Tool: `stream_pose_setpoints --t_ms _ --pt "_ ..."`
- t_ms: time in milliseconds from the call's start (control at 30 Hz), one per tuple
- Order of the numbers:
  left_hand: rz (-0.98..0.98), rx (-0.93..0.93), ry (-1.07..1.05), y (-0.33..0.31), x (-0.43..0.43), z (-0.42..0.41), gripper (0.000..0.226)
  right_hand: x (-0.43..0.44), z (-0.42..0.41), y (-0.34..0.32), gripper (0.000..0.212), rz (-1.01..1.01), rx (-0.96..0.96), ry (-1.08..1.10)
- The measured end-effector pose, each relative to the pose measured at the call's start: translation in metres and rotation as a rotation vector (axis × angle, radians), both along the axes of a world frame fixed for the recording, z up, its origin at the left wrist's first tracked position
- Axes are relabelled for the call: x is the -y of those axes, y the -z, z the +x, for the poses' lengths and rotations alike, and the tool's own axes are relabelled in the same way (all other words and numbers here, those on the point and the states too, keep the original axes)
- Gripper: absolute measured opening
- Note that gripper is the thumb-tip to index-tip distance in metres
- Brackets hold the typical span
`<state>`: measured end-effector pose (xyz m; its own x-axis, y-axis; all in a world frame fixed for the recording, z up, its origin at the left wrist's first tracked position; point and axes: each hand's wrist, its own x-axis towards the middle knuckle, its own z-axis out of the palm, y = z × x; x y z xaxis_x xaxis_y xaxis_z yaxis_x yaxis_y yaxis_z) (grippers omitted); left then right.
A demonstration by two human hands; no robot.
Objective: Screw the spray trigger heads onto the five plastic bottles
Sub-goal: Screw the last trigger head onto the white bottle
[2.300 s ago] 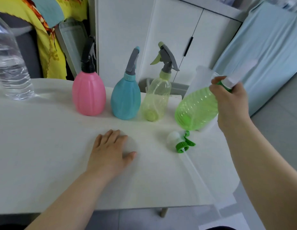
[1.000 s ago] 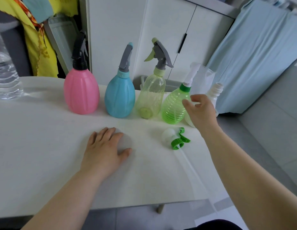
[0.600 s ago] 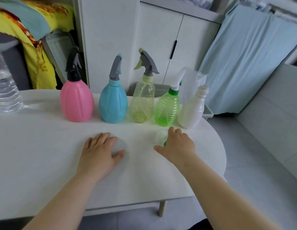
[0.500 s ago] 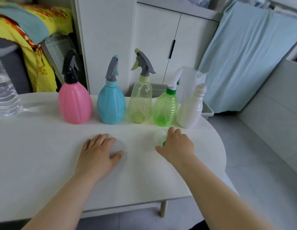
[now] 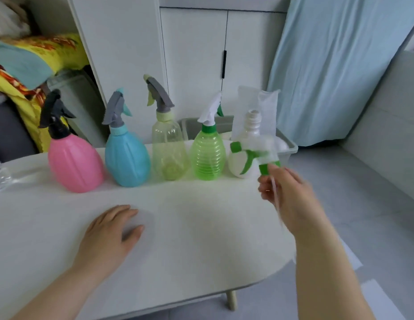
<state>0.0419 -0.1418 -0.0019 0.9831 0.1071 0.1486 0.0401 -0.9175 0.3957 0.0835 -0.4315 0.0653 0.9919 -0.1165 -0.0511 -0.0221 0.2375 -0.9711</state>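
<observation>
Five bottles stand in a row along the table's far edge. The pink bottle (image 5: 74, 162), the blue bottle (image 5: 126, 158), the clear yellowish bottle (image 5: 169, 151) and the green ribbed bottle (image 5: 209, 155) carry trigger heads. The white bottle (image 5: 244, 148) at the right end has an open threaded neck. My right hand (image 5: 286, 195) pinches the white-and-green trigger head (image 5: 254, 155) by its green collar, lifted just in front of the white bottle, its thin dip tube hanging over my palm. My left hand (image 5: 110, 232) rests flat on the table.
The white table (image 5: 189, 227) ends in a rounded edge on the right. A grey bin (image 5: 289, 146) with a clear bag sits behind the white bottle. A clear water bottle (image 5: 0, 179) is at the far left. White cabinets and a blue curtain stand behind.
My right hand set down the green bottle, reached to the loose trigger head on the table, picked it up and raised it toward the white bottle. My left hand stayed flat.
</observation>
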Motion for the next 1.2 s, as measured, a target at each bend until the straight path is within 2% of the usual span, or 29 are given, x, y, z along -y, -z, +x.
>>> stream_pose_setpoints --t_ms 67,133,233,367,433,633,800,967,1200 --pt "-0.083 0.020 0.060 -0.005 0.016 0.002 0.033 0.022 0.005 -0.002 0.023 0.309 0.037 0.025" --pt "-0.155 0.070 0.183 -0.014 0.044 0.008 0.030 0.039 0.009 0.001 0.027 0.410 0.039 0.070" --pt "-0.282 0.166 0.360 -0.032 0.099 0.027 0.032 0.054 0.009 0.011 0.026 0.442 0.012 0.149" --pt "-0.429 0.223 0.415 -0.059 0.159 0.069 0.049 0.072 0.008 0.025 0.018 0.375 -0.052 0.311" --pt "-0.459 0.241 0.391 -0.069 0.176 0.094 0.060 0.079 0.008 0.030 0.016 0.356 -0.083 0.357" --pt "-0.528 0.142 0.241 -0.078 0.204 0.146 0.088 0.091 0.010 0.027 0.016 0.520 -0.080 0.383" --pt "-0.642 0.063 0.205 -0.067 0.216 0.162 0.082 0.091 0.014 0.029 0.013 0.580 -0.057 0.342" --pt "-0.625 0.051 0.190 -0.056 0.218 0.164 0.100 0.094 0.016 0.031 0.012 0.564 -0.042 0.314" --pt "-0.712 0.129 0.264 -0.055 0.204 0.141 0.079 0.097 0.011 0.024 0.017 0.642 0.049 0.308"
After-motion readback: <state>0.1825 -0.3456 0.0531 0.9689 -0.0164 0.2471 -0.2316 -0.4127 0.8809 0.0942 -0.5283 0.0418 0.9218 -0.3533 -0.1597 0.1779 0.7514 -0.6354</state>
